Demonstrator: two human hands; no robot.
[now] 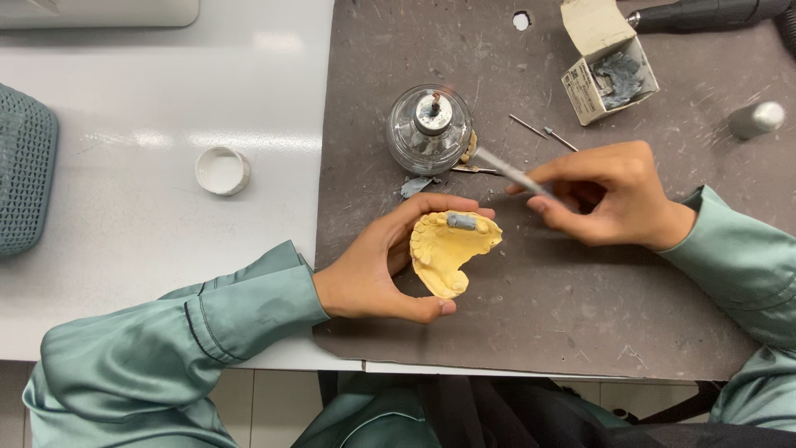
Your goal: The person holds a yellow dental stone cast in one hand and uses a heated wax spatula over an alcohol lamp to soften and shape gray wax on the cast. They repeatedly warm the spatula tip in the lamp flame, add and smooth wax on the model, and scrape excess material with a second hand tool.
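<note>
One yellow dental cast [448, 253], one glass spirit lamp [429, 129], one white cap [222, 171], one open cardboard box [608, 70], two thin metal pins [543, 133], one silver cylinder [756, 119].

A white bench [166, 166] carries a dark grey mat [539, 332] over its right part. On the mat, far side, stands a glass spirit lamp [429, 129], with a small grey scrap [414, 187] just near of it and two thin metal pins [543, 133] to its right. Farther right sit an open cardboard box [607, 66] and a silver cap [756, 119]. On the bare white left part lies a white lid [222, 170].
</note>
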